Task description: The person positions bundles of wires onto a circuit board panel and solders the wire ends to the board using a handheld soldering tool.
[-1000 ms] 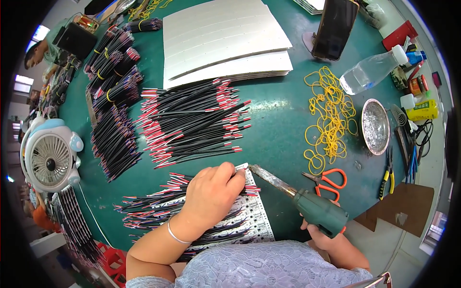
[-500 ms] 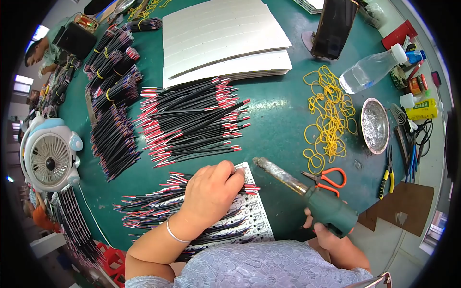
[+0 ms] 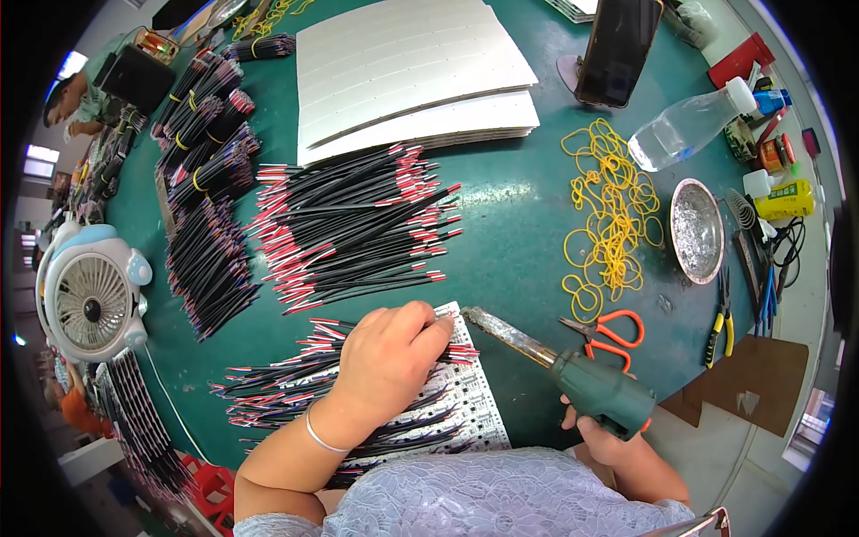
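The soldering iron (image 3: 559, 362) lies slanted near the tabletop's near edge, its tip just beside the white circuit strip board (image 3: 447, 394); the right hand (image 3: 604, 434) has its grip wrapped tight round the green handle; the left hand (image 3: 389, 358) rests knuckles-up on the board, fingers pressed together over red-and-black wires (image 3: 268, 394), whether pinching one I cannot tell; bare green tabletop (image 3: 510, 242) opens beyond the tip; orange scissors (image 3: 608, 331) lie just right of the iron; loose yellow rubber bands (image 3: 608, 215) spread farther back.
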Motion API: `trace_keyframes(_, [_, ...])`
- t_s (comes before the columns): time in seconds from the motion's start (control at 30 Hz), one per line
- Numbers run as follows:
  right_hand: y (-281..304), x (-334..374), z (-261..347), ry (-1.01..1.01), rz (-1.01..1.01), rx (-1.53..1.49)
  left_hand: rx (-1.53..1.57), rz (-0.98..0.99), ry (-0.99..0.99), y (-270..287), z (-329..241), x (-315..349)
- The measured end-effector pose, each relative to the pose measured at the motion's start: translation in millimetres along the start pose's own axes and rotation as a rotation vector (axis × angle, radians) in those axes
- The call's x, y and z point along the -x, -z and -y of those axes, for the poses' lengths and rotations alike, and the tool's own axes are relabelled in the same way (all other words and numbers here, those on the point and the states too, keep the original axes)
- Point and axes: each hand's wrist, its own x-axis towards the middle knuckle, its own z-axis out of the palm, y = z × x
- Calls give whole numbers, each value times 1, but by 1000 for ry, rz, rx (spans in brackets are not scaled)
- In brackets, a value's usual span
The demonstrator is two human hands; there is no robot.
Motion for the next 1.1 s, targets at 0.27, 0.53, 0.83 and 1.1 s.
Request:
trace_keyframes(0.27, [-4, -5, -6, 284, -10, 242, 5, 11, 12, 0, -1, -1])
trace_keyframes(0.53, [0, -2, 10, 74, 4, -38, 21, 15, 27, -1, -2, 0])
trace_keyframes(0.83, [-3, 1, 11, 7, -51, -228, 43, -24, 37, 2, -2, -3])
trace_keyframes(1.1, [-1, 6, 3, -44, 22, 45, 46, -20, 21, -1, 1, -2])
